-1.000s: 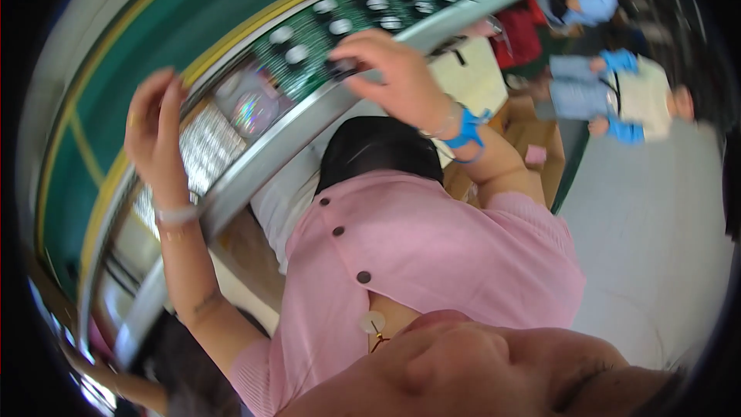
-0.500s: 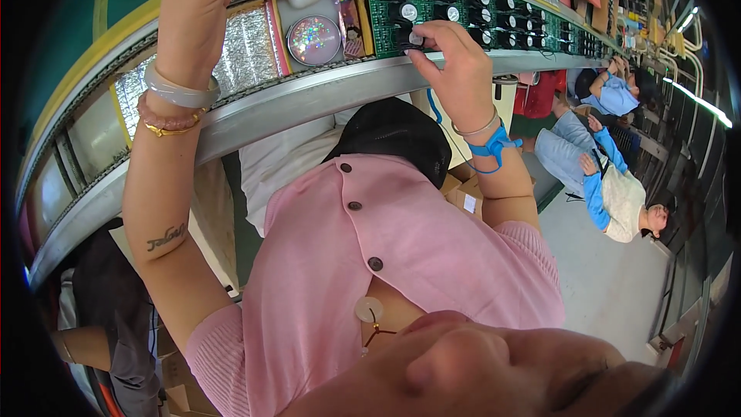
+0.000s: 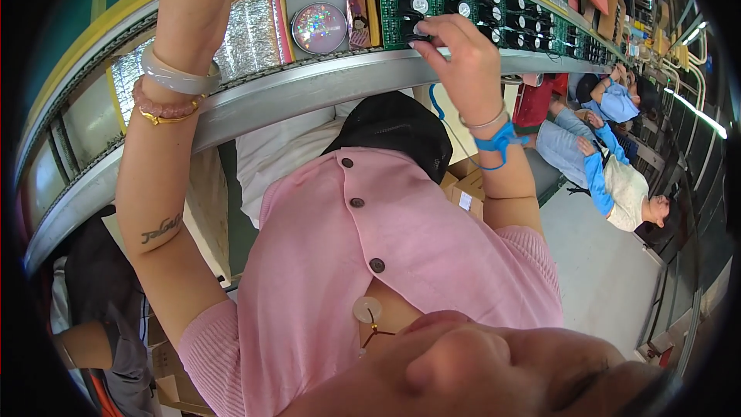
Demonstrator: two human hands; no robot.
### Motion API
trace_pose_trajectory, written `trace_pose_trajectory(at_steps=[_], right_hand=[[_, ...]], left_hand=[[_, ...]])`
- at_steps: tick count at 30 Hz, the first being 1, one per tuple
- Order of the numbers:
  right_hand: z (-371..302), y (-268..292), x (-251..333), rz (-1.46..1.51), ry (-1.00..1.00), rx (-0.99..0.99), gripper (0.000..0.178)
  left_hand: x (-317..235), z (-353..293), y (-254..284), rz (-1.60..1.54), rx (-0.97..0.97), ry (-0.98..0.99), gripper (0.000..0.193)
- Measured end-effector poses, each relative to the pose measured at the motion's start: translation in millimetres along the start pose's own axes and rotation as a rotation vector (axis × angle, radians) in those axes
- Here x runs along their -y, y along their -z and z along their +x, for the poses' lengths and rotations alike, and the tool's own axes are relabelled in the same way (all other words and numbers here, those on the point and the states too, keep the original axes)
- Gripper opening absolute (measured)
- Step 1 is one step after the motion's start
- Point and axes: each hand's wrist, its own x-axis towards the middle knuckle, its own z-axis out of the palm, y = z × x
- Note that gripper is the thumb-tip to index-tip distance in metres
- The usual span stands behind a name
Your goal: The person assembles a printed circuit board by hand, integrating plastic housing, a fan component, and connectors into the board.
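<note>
Left hand slid up so can't tell its grip, while right hand pinches a white-topped black part, probably to steady it on the green board

The rail is smooth metal, foil crinkled and shiny, white discs smooth, shirt matt cloth, bangle glossy.

Dark component reaches the board

The dark component that the right hand held by the metal rail a second ago is now at the green circuit board, fingers on it. The left hand, then whole in view, runs past the top edge. A co-worker's hands have drawn closer together.
</note>
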Motion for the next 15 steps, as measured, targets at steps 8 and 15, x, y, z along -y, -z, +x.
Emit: trace_pose_trajectory(at_steps=[8, 15], right_hand=[[-16, 4, 9, -0.084, 0.016, -0.075, 0.029], [-37, -29, 67, 0.193, 0.156, -0.236, 0.041]], left_hand=[[17, 11, 30, -0.033, 0.072, -0.009, 0.013], [17, 21, 38, 0.254, 0.073, 0.028, 0.027]])
